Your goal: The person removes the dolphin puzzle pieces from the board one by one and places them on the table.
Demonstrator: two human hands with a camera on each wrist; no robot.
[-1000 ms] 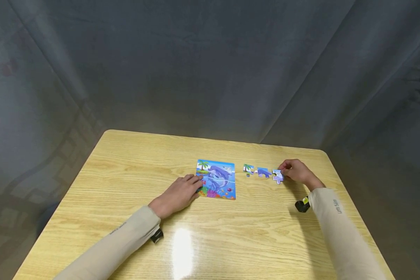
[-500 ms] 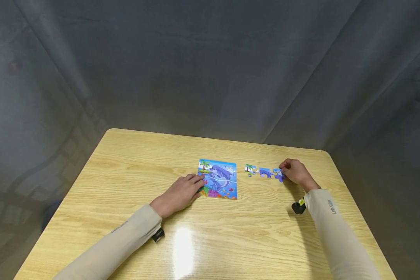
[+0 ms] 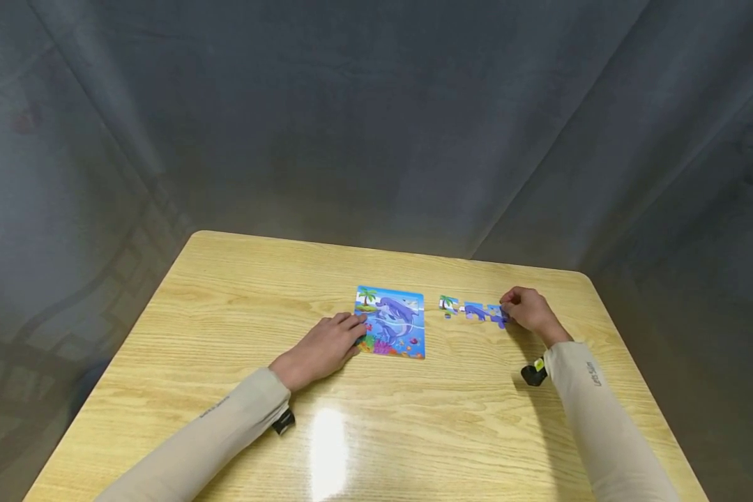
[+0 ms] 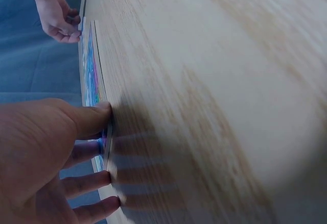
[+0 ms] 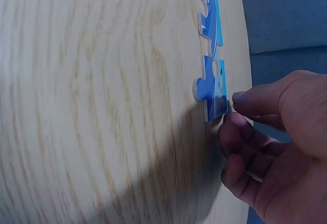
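Observation:
A square dolphin picture board (image 3: 395, 324) lies flat on the table. My left hand (image 3: 323, 348) rests at its left edge, fingertips over the picture. In the left wrist view, the thumb of the left hand (image 4: 46, 152) lies along the board's near edge with the other fingers spread. Right of the board, a palm-tree puzzle piece (image 3: 447, 303) and a dolphin puzzle piece (image 3: 475, 312) lie in a row. A third, blue-purple puzzle piece (image 5: 209, 87) sits against the row's right end. My right hand (image 3: 530, 310) holds its outer corner between thumb and fingertips.
The light wooden table (image 3: 414, 432) has its far edge not far behind the puzzle pieces. A dark grey curtain (image 3: 351, 139) hangs behind it and at both sides. A small black wrist camera (image 3: 533, 373) sits under the right sleeve.
The third puzzle piece, pale with glare a second ago, now lies flatter and closer against the dolphin piece. My right hand has shifted slightly with it; my left hand stays on the board.

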